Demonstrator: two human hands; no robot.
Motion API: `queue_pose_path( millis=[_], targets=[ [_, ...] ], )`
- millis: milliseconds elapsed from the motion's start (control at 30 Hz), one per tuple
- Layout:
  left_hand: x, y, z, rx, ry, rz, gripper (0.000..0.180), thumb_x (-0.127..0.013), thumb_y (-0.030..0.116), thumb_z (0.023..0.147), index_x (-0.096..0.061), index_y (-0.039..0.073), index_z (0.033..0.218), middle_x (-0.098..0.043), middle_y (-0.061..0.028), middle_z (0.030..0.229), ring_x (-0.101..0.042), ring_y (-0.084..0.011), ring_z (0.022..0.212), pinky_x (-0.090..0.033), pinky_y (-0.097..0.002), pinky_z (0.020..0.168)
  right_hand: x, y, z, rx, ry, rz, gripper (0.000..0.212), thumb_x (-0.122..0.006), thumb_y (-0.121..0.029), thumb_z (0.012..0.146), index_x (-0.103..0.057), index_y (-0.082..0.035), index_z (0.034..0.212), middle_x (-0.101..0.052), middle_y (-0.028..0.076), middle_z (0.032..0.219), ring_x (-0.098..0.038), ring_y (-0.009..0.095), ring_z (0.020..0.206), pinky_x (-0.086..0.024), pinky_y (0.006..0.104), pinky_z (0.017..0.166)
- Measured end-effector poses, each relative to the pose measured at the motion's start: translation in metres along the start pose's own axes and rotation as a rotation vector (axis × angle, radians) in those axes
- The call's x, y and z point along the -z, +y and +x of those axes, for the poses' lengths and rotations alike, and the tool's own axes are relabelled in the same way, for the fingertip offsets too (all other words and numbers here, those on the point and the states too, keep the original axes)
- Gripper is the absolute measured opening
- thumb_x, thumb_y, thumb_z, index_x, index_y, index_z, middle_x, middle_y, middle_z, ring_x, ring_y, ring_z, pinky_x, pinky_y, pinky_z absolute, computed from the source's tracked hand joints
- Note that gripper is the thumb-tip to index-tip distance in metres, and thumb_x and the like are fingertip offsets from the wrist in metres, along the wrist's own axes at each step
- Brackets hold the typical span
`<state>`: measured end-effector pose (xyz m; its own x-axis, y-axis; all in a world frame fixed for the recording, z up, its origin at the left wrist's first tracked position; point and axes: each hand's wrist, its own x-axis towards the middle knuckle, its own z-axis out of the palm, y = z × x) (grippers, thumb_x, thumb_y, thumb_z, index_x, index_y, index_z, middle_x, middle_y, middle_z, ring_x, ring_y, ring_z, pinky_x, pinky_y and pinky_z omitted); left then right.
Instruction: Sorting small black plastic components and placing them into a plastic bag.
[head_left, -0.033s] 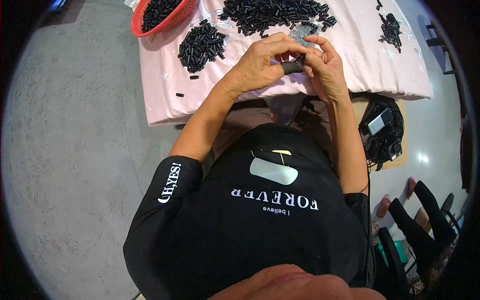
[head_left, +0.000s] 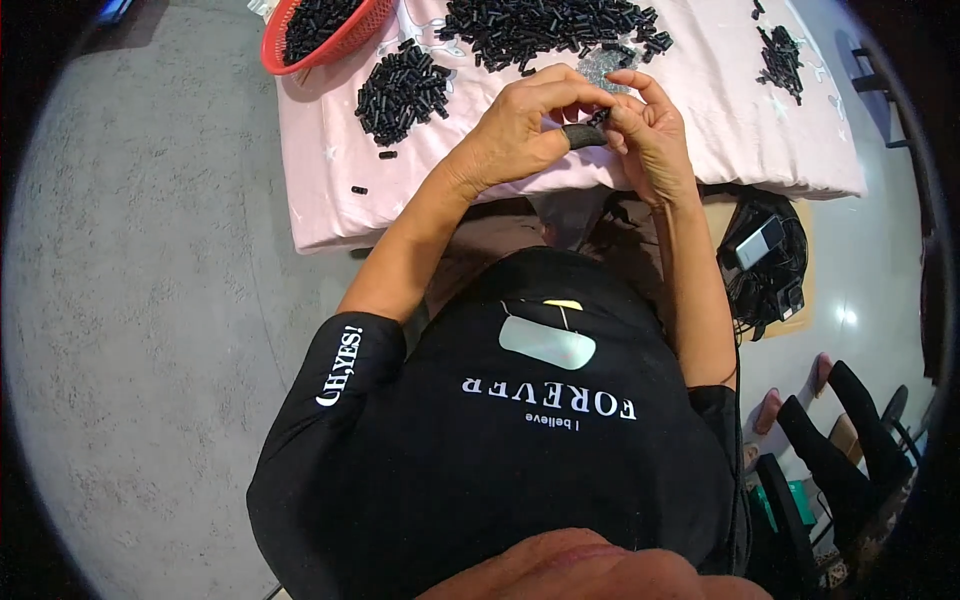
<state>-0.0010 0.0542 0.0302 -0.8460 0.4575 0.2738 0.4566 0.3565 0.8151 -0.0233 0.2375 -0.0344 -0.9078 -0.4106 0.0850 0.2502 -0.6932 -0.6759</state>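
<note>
Over the front edge of a pink-clothed table (head_left: pixel 745 150), my two hands meet at the fingertips. My left hand (head_left: pixel 530 125) wears a dark sleeve (head_left: pixel 584 135) on its thumb and pinches a small black cylindrical piece (head_left: pixel 600 117). Against the same piece press the thumb and index finger of my right hand (head_left: pixel 648 130), whose other fingers are curled or raised. Fingers hide most of the piece. Just behind the hands lies a heap of small clear parts (head_left: pixel 603 68). A wide pile of black cylinders (head_left: pixel 545 30) spreads beyond it.
A red basket (head_left: pixel 340 45) of black pieces stands at the far left, near a smaller pile (head_left: pixel 403 93). Two single pieces (head_left: pixel 388 155) lie nearer the edge. Thin black parts (head_left: pixel 781 65) are at right. Below the table sits a black bag (head_left: pixel 765 265); another person's legs (head_left: pixel 825 440) show.
</note>
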Motion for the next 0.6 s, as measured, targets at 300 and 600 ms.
queue_pose_path(
  millis=[300, 600],
  targets=[
    [0.0001, 0.0041, 0.0003, -0.078, 0.026, 0.122, 0.042, -0.067, -0.003, 0.077, -0.065, 0.007, 0.118, -0.060, -0.0050, 0.100, -0.058, -0.0144, 0.088, -0.049, -0.0271, 0.078, 0.0016, -0.0006, 0.0000, -0.003, 0.023, 0.011, 0.036, -0.067, -0.003, 0.089, -0.051, 0.000, 0.122, -0.063, 0.006, 0.082, -0.050, 0.008, 0.061, -0.041, 0.0185, 0.054],
    [0.0053, 0.0024, 0.0008, -0.014, -0.068, -0.004, 0.036, -0.067, 0.001, 0.081, -0.065, 0.005, 0.116, -0.061, -0.0058, 0.101, -0.059, -0.0160, 0.087, -0.049, -0.0271, 0.077, 0.0023, 0.0000, -0.0022, -0.031, -0.049, 0.015, 0.038, -0.068, -0.004, 0.089, -0.051, -0.001, 0.123, -0.063, 0.005, 0.082, -0.049, 0.008, 0.061, -0.040, 0.0182, 0.055]
  ],
)
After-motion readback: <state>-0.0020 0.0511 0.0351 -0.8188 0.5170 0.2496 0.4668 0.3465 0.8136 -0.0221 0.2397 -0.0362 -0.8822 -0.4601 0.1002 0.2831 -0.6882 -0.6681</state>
